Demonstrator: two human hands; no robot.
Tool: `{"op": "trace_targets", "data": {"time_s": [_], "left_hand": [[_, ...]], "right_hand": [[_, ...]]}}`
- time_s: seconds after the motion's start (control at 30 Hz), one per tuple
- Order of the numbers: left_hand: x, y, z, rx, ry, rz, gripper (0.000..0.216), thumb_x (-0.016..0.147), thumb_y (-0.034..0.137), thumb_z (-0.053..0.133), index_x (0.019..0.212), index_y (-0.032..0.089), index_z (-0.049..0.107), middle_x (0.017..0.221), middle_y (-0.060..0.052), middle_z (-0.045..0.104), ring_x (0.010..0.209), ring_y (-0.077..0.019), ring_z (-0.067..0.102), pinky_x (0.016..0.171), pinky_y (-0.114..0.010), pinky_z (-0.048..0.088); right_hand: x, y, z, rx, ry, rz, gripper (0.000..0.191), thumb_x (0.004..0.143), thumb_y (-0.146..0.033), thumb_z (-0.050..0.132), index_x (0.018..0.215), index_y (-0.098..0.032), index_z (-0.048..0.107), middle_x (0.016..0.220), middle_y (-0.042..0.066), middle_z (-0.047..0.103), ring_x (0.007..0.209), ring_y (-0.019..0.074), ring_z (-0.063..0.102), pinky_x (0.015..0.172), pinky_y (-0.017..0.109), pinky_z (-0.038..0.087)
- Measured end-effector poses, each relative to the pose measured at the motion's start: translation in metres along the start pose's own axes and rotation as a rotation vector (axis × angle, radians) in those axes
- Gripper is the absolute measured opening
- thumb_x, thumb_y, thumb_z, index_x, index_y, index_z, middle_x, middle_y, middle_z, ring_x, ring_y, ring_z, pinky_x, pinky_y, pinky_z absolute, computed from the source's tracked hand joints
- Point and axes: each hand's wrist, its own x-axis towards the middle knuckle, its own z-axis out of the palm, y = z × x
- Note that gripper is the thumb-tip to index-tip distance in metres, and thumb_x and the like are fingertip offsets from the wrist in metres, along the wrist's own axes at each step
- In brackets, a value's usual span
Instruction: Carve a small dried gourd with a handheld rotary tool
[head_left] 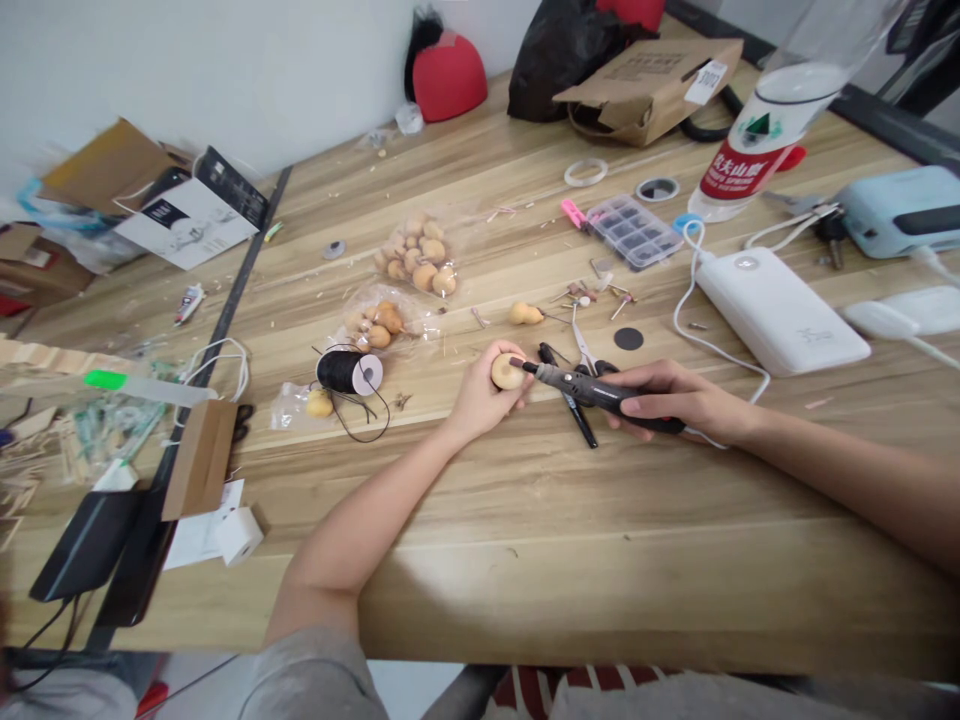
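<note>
My left hand (pixel 478 398) is closed around a small pale gourd (pixel 507 374), its round face turned to the right. In my right hand (pixel 664 395) is a slim black rotary tool (pixel 600 390), gripped like a pen. The tool's reddish-brown tip meets or nearly meets the gourd; contact is hard to tell. Under and beside the tool lie a black marker (pixel 581 422) and scissors (pixel 584 345), partly covered. Just beyond sits another small gourd (pixel 525 313). Loose tool bits (pixel 581 292) and a black disc (pixel 628 339) lie farther up.
Bagged gourds (pixel 416 258) and a black cord spool (pixel 349 370) lie left of centre. To the right are a white power bank (pixel 780 310) with a cable, a compartment box (pixel 634 230) and a large bottle (pixel 750 150). Cartons (pixel 195 215) stand at the far left.
</note>
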Motion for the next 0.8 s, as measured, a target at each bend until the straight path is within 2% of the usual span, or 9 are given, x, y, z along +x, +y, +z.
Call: {"op": "trace_targets", "data": {"time_s": [0.17, 0.27, 0.37, 0.47, 0.67, 0.8], "left_hand": [[0.0001, 0.0026, 0.0008, -0.042, -0.012, -0.005, 0.03, 0.073, 0.024, 0.068, 0.093, 0.019, 0.046, 0.095, -0.003, 0.067, 0.044, -0.0032, 0.056, 0.032, -0.011, 0.036], [-0.0003, 0.0016, 0.0006, -0.019, -0.013, -0.007, 0.026, 0.073, 0.022, 0.066, 0.092, 0.017, 0.049, 0.078, 0.001, 0.065, 0.045, -0.0042, 0.056, 0.034, -0.011, 0.037], [-0.0005, 0.0002, 0.0009, 0.01, -0.011, -0.03, 0.024, 0.073, 0.019, 0.066, 0.092, 0.015, 0.053, 0.06, 0.005, 0.057, 0.045, -0.0047, 0.055, 0.036, -0.01, 0.037], [-0.0004, 0.0009, 0.0011, 0.022, -0.031, -0.018, 0.019, 0.074, 0.02, 0.064, 0.09, 0.015, 0.056, 0.058, 0.005, 0.057, 0.045, -0.0042, 0.054, 0.038, -0.01, 0.038], [-0.0001, 0.0052, 0.0002, 0.011, -0.048, -0.028, 0.014, 0.075, 0.022, 0.063, 0.083, 0.015, 0.054, 0.052, 0.006, 0.055, 0.043, -0.004, 0.051, 0.04, -0.012, 0.038], [-0.0005, 0.0044, -0.0001, 0.011, -0.055, -0.028, 0.015, 0.076, 0.024, 0.065, 0.083, 0.014, 0.056, 0.051, 0.006, 0.057, 0.042, -0.0038, 0.05, 0.039, -0.013, 0.037]], "right_hand": [[0.0, 0.0009, 0.0007, 0.007, 0.0, 0.005, 0.025, 0.082, -0.036, 0.068, 0.094, -0.015, 0.07, 0.073, 0.001, 0.063, 0.051, 0.0091, 0.047, 0.05, 0.026, 0.037], [0.0002, 0.0028, -0.0008, 0.006, -0.009, -0.005, 0.028, 0.083, -0.038, 0.067, 0.096, -0.013, 0.069, 0.074, 0.002, 0.062, 0.052, 0.009, 0.047, 0.05, 0.026, 0.034], [0.0001, 0.0039, -0.0026, -0.021, -0.027, -0.017, 0.027, 0.086, -0.038, 0.063, 0.093, -0.012, 0.069, 0.073, 0.002, 0.06, 0.052, 0.0089, 0.046, 0.051, 0.027, 0.031], [-0.0011, 0.0029, -0.0027, -0.033, -0.028, -0.029, 0.026, 0.088, -0.038, 0.061, 0.087, -0.013, 0.069, 0.072, 0.002, 0.06, 0.052, 0.0085, 0.045, 0.052, 0.027, 0.03], [-0.0026, -0.0004, -0.0004, -0.022, -0.018, -0.022, 0.027, 0.084, -0.04, 0.066, 0.097, -0.017, 0.071, 0.075, 0.001, 0.062, 0.052, 0.0096, 0.047, 0.052, 0.027, 0.035], [-0.0015, -0.001, -0.0005, -0.031, -0.009, -0.023, 0.026, 0.085, -0.04, 0.064, 0.094, -0.016, 0.071, 0.074, 0.001, 0.062, 0.051, 0.0091, 0.046, 0.051, 0.027, 0.036]]}}
